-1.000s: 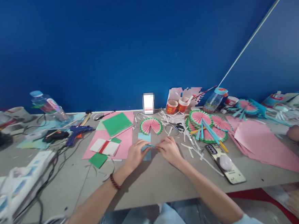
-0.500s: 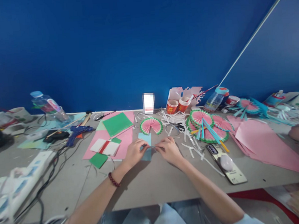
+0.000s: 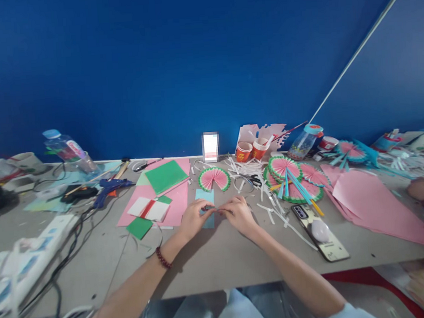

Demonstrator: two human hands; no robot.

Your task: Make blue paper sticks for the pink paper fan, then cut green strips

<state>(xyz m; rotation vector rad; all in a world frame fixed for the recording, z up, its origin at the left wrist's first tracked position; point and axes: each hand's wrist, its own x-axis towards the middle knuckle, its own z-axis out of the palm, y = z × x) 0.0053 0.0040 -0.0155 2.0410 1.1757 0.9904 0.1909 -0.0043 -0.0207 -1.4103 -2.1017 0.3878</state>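
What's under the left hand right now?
Light-blue paper on the table shows just beyond and just nearer than the left hand's fingertips. The stretch between is covered, so what lies there can't be seen.

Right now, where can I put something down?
Bare table shows between the forearms, nearer than the blue paper, with a smaller patch between right forearm and phone. It's crowded around the cups, white paper strips and stacked pink fans.
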